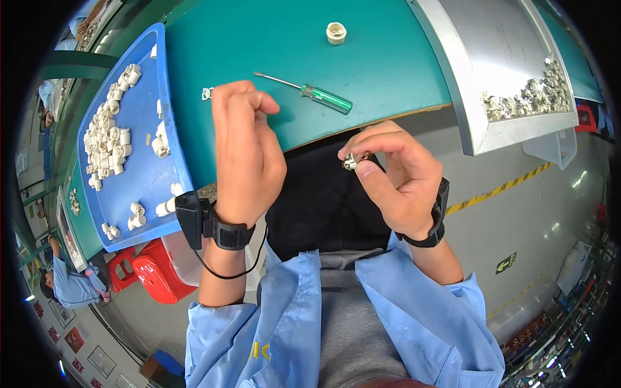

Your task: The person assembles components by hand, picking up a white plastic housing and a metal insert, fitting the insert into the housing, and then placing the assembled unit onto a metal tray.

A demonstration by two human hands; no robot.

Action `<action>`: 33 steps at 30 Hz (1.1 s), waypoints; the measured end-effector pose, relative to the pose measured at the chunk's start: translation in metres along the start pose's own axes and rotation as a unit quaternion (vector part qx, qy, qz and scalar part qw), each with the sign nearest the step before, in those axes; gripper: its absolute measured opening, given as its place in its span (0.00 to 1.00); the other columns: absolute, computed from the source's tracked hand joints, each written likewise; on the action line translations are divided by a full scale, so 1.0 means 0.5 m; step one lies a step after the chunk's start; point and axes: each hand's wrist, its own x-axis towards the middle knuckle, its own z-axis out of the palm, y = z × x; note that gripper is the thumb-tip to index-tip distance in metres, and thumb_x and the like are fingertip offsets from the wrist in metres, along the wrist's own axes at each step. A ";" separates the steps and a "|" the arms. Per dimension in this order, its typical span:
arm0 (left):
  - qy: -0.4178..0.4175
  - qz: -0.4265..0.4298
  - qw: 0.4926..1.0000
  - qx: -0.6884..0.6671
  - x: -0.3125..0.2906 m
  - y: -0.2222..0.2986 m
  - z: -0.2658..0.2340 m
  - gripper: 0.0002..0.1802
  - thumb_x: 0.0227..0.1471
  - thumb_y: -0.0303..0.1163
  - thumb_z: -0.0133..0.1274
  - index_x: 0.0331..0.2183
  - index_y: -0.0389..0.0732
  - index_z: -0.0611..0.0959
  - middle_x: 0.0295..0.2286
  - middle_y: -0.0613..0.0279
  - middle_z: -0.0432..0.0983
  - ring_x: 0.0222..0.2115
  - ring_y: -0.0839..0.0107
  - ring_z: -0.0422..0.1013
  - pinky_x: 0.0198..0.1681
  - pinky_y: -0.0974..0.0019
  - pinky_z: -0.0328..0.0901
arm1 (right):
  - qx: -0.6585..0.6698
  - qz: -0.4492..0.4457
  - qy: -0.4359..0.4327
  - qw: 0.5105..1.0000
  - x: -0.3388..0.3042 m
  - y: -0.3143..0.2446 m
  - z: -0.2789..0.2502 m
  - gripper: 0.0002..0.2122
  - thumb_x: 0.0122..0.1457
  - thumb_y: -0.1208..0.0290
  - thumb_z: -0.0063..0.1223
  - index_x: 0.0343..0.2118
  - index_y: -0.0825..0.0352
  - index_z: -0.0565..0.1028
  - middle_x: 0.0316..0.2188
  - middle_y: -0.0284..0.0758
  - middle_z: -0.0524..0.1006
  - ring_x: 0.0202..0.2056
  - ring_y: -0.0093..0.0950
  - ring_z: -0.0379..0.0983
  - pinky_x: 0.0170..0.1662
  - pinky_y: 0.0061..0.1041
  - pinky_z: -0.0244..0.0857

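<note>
My right hand (404,178) pinches a small shiny metal fitting (350,161) between thumb and fingers, just off the table's front edge. My left hand (249,142) is over the left part of the green table, its fingers curled inward. Its thumb and fingertips are mostly hidden, so anything inside it does not show. A small white ring-like piece (207,94) lies beside the left hand. Beyond both hands lies a screwdriver (328,99) with a green handle, its tip pointing left. Farther back stands a round white plastic socket (336,33).
At left, a blue tray (145,187) holds many white plastic parts (107,142). A metal-framed tray (462,84) at right carries a heap of small metal fittings (540,94). A red stool (162,271) stands below the blue tray. Other people are at far left.
</note>
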 end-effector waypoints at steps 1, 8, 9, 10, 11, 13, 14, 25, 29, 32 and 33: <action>-0.003 0.002 1.000 -0.004 0.002 -0.003 0.001 0.17 0.41 0.10 0.44 0.36 0.33 0.71 0.38 0.49 0.64 0.35 0.55 0.63 0.37 0.58 0.62 | -0.003 0.003 -0.002 1.000 0.000 0.005 0.002 0.07 0.56 0.85 0.52 0.38 0.75 0.74 0.34 0.44 0.77 0.39 0.33 0.77 0.43 0.29 0.70; 0.034 -0.011 0.999 -0.023 0.016 -0.001 -0.004 0.18 0.43 0.12 0.45 0.40 0.32 0.72 0.42 0.44 0.66 0.41 0.51 0.67 0.43 0.57 0.64 | 0.009 0.010 0.002 1.000 0.000 0.018 0.009 0.07 0.56 0.85 0.52 0.38 0.75 0.74 0.35 0.44 0.77 0.38 0.33 0.77 0.43 0.29 0.70; 0.049 0.012 0.999 0.000 0.012 0.001 -0.006 0.19 0.43 0.12 0.45 0.41 0.31 0.72 0.43 0.43 0.67 0.43 0.51 0.68 0.44 0.57 0.64 | 0.006 0.012 0.003 1.000 -0.001 0.019 0.008 0.07 0.56 0.85 0.51 0.38 0.75 0.74 0.35 0.44 0.77 0.38 0.32 0.77 0.43 0.29 0.70; 0.049 0.011 0.999 0.003 0.006 0.005 -0.010 0.19 0.43 0.12 0.45 0.41 0.31 0.72 0.43 0.43 0.67 0.43 0.51 0.68 0.44 0.57 0.64 | 0.009 0.012 0.002 1.000 -0.001 0.020 0.007 0.07 0.56 0.85 0.51 0.38 0.75 0.74 0.35 0.44 0.77 0.38 0.32 0.77 0.43 0.29 0.70; 0.062 -0.007 0.997 0.048 -0.003 0.011 -0.015 0.20 0.44 0.13 0.47 0.42 0.31 0.73 0.43 0.43 0.68 0.44 0.50 0.68 0.45 0.56 0.64 | 0.010 0.015 0.005 1.000 0.000 0.021 0.005 0.07 0.56 0.85 0.51 0.38 0.75 0.74 0.35 0.44 0.77 0.38 0.33 0.77 0.43 0.29 0.70; 0.090 -0.046 0.986 0.137 -0.019 0.018 -0.022 0.20 0.45 0.14 0.51 0.44 0.31 0.75 0.44 0.43 0.69 0.46 0.50 0.68 0.48 0.56 0.64 | 0.011 0.020 0.012 1.000 -0.001 0.021 0.003 0.07 0.56 0.85 0.51 0.38 0.75 0.74 0.36 0.44 0.77 0.39 0.33 0.77 0.43 0.29 0.70; 0.090 -0.046 0.985 0.139 -0.024 0.013 -0.021 0.20 0.45 0.14 0.51 0.44 0.31 0.75 0.44 0.43 0.69 0.46 0.50 0.68 0.48 0.56 0.64 | 0.013 0.020 0.011 1.000 -0.002 0.020 0.003 0.07 0.56 0.85 0.51 0.38 0.75 0.74 0.36 0.44 0.77 0.39 0.33 0.77 0.43 0.29 0.70; 0.054 0.019 0.998 -0.003 -0.047 0.048 -0.016 0.22 0.39 0.21 0.67 0.41 0.33 0.82 0.33 0.53 0.77 0.34 0.53 0.74 0.37 0.59 0.69 | 0.014 -0.020 0.010 1.000 0.013 0.000 0.001 0.10 0.58 0.85 0.50 0.43 0.76 0.76 0.38 0.47 0.77 0.40 0.36 0.77 0.46 0.31 0.70; 0.043 0.062 0.996 -0.037 -0.052 0.080 -0.007 0.22 0.35 0.22 0.69 0.38 0.33 0.84 0.32 0.54 0.76 0.32 0.57 0.74 0.33 0.61 0.70 | -0.017 -0.005 -0.006 1.000 0.011 -0.034 0.001 0.09 0.57 0.84 0.52 0.41 0.76 0.76 0.38 0.47 0.77 0.40 0.36 0.77 0.45 0.30 0.69; 0.021 0.065 0.996 -0.051 -0.047 0.086 -0.011 0.24 0.34 0.22 0.70 0.38 0.34 0.83 0.32 0.56 0.77 0.32 0.59 0.74 0.32 0.62 0.69 | -0.119 -0.064 -0.051 0.989 0.023 -0.045 -0.018 0.09 0.56 0.84 0.54 0.40 0.76 0.76 0.38 0.47 0.77 0.39 0.35 0.76 0.42 0.29 0.68; 0.010 0.068 0.996 -0.058 -0.048 0.088 -0.011 0.24 0.33 0.22 0.71 0.38 0.34 0.83 0.32 0.57 0.77 0.33 0.60 0.74 0.32 0.63 0.69 | -0.168 -0.095 -0.074 0.978 0.026 -0.049 -0.022 0.09 0.55 0.83 0.54 0.40 0.76 0.76 0.38 0.47 0.77 0.38 0.35 0.76 0.41 0.29 0.68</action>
